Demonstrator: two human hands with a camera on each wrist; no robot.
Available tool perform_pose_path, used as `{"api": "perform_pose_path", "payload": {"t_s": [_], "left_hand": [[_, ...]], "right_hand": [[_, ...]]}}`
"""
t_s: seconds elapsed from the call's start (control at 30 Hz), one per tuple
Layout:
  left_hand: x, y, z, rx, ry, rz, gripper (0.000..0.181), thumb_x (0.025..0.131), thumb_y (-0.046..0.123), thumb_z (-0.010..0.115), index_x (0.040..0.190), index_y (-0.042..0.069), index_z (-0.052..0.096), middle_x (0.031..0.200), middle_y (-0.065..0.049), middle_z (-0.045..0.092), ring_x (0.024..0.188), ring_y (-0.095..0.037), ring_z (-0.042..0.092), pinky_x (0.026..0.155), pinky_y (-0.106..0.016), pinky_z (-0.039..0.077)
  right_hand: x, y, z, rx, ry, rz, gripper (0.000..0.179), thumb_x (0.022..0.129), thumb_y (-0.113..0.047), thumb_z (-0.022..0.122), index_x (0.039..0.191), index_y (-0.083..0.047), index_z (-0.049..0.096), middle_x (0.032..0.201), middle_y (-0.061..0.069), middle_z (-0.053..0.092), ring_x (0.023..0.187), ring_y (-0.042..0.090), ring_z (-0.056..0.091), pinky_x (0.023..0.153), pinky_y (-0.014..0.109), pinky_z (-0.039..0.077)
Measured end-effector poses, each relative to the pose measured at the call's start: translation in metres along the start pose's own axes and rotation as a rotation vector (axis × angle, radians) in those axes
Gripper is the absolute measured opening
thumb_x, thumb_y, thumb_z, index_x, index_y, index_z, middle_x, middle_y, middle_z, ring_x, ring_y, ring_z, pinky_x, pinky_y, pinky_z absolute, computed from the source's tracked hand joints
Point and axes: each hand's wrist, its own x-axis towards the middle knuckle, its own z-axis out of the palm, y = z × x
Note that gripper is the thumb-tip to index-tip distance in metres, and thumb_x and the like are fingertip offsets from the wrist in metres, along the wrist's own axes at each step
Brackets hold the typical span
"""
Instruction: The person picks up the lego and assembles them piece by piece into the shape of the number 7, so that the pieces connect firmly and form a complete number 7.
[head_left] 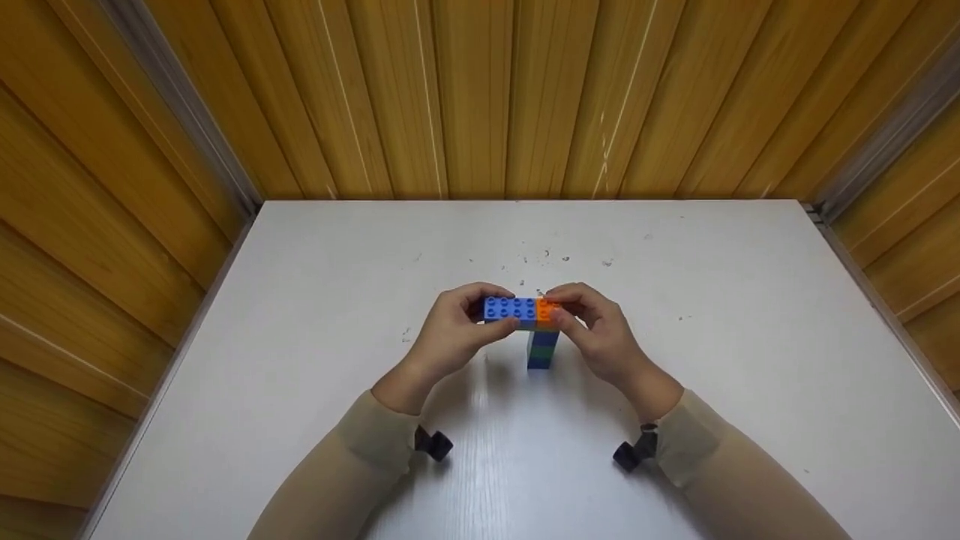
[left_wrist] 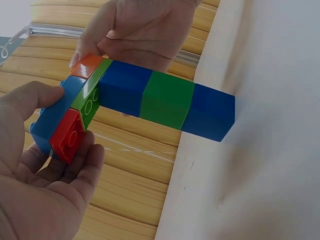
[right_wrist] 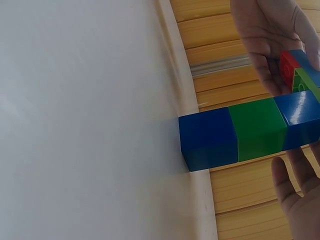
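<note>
A toy building-brick structure stands upright on the white table. Its column has a blue bottom brick, a green brick and an upper blue brick. A thin light green brick lies across the column's top and juts out to the left. Above it sit a long blue brick and, at its right, an orange brick. Under the long brick's left end is a red brick. My left hand pinches the long blue brick between thumb and fingers. The orange brick is pinched by my right hand.
The white table spreads out around the structure, with small dark marks on its surface. Wood-patterned panels rise behind it and at both sides. A small black device sits at the left wrist, another device at the right.
</note>
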Motion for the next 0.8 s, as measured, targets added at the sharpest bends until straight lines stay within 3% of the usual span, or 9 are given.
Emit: {"api": "perform_pose_path", "payload": {"t_s": [0.4,0.6,0.8], "left_hand": [[0.001,0.003,0.001,0.030,-0.002,-0.020,0.039,0.099,0.018,0.088,0.136,0.010,0.075,0.136,-0.012,0.073,0.120,-0.026,0.071,0.110,-0.034,0.066],[0.005,0.007,-0.009,0.098,-0.039,0.020,0.042,0.098,0.022,0.090,0.136,0.013,0.075,0.133,-0.009,0.075,0.118,-0.027,0.069,0.112,-0.046,0.064],[0.007,0.014,-0.027,0.185,-0.088,0.019,0.044,0.096,0.016,0.092,0.136,0.015,0.075,0.134,-0.005,0.076,0.122,-0.026,0.072,0.120,-0.058,0.058]], "right_hand": [[0.002,-0.002,-0.003,0.017,-0.022,0.029,0.019,0.109,-0.001,0.067,0.128,0.001,0.071,0.129,0.007,0.073,0.119,0.012,0.070,0.112,0.017,0.056],[0.008,-0.007,-0.007,-0.012,-0.030,0.000,0.019,0.109,-0.002,0.068,0.127,-0.002,0.073,0.127,0.010,0.074,0.118,0.013,0.070,0.111,0.018,0.056],[0.009,-0.013,-0.012,-0.068,-0.037,0.033,0.020,0.110,-0.010,0.071,0.130,-0.008,0.076,0.127,0.010,0.076,0.116,0.014,0.070,0.109,0.020,0.057]]}}
